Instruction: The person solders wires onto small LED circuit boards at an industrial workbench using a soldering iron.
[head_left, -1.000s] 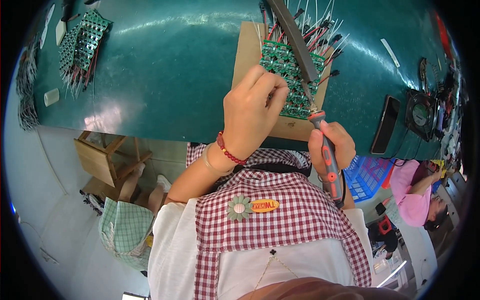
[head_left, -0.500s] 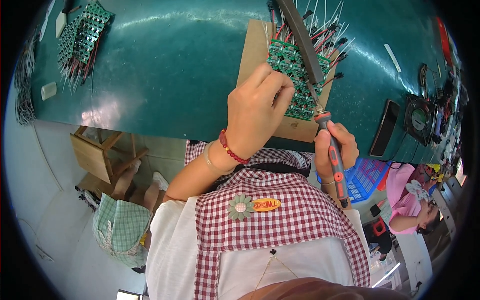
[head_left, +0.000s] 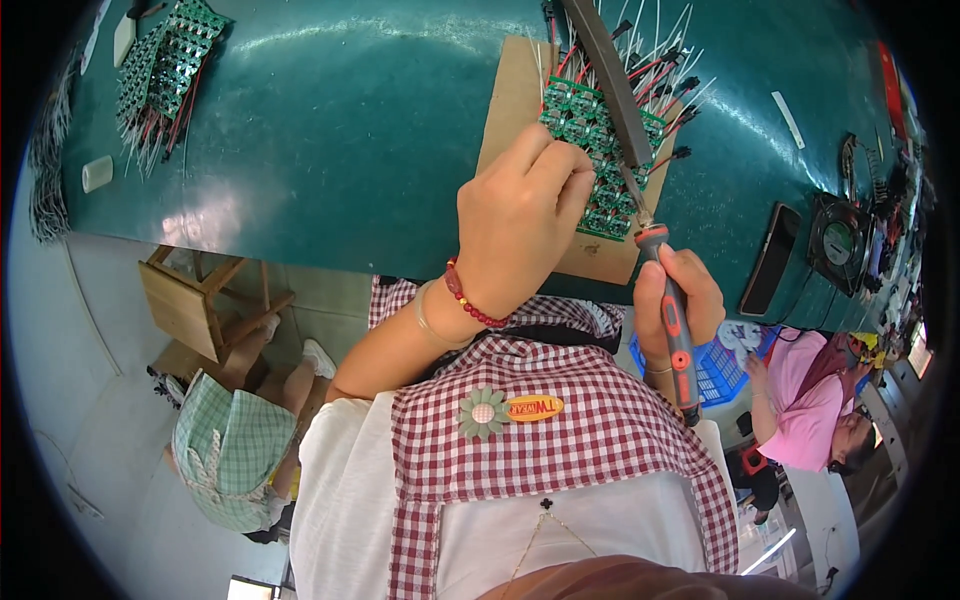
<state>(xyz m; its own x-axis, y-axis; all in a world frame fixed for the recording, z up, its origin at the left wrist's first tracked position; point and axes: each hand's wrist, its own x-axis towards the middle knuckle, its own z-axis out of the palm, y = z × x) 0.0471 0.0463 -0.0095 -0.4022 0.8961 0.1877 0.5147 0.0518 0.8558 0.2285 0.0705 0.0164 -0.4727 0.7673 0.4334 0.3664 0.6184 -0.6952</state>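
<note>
My right hand (head_left: 686, 300) grips a grey and red soldering iron (head_left: 676, 322), its metal tip pointing up onto a panel of green circuit boards (head_left: 575, 112). Over the panel's left edge my left hand (head_left: 525, 212) is closed in a pinch; whatever its fingertips hold is hidden behind the hand. Across the panel lies a long dark bar (head_left: 612, 90), its lower end close to the iron's tip. White, red and black wires (head_left: 665, 75) fan out from the panel's far side. Beneath the panel is a brown board (head_left: 505, 100) on the green table (head_left: 350, 150).
At the far left lies another stack of wired circuit boards (head_left: 175, 65), near a small white block (head_left: 97, 174). A phone (head_left: 770, 258) and a black fan (head_left: 838, 240) are on the right. A blue basket (head_left: 720, 372) and a person in pink (head_left: 805, 420) are beyond the table edge.
Both hands and the soldering iron have shifted very slightly right in the picture, as has the panel. The person in pink has moved an arm toward the basket, where a pale cloth-like item now shows.
</note>
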